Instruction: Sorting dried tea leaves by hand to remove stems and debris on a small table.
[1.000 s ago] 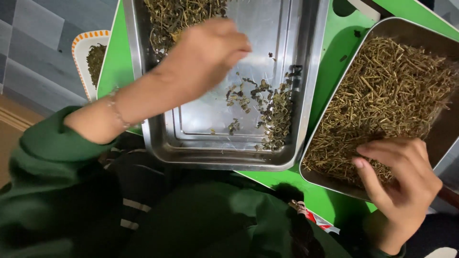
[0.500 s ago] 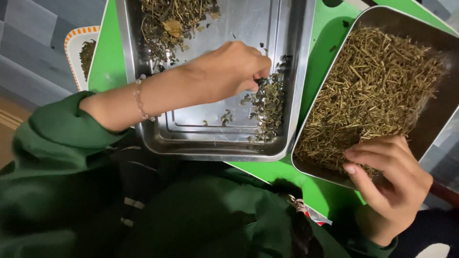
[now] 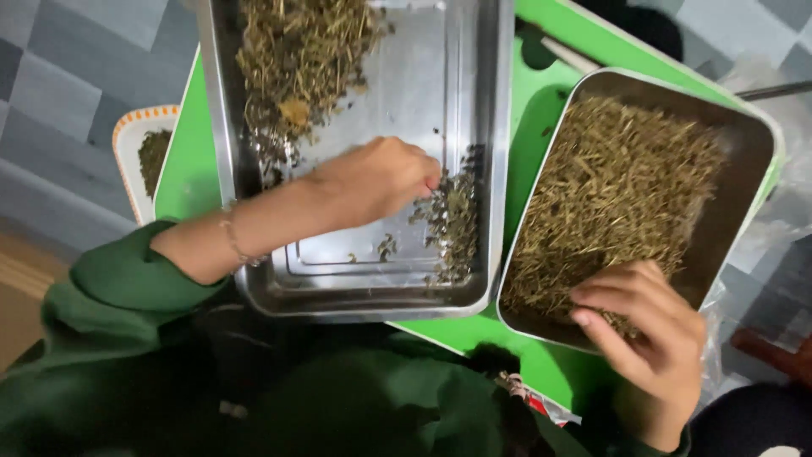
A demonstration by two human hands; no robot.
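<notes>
dried herb bits (image 3: 452,224), dark green, heaped at steel tray's (image 3: 499,152) right edge.

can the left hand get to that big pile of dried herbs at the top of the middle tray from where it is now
Probably yes. The left hand already lies inside the steel tray, just below the herb pile, with only bare tray floor between them.

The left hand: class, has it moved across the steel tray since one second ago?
Yes. The left hand has shifted toward the person, down the steel tray, and now touches the small herb pile by its right wall.
</notes>
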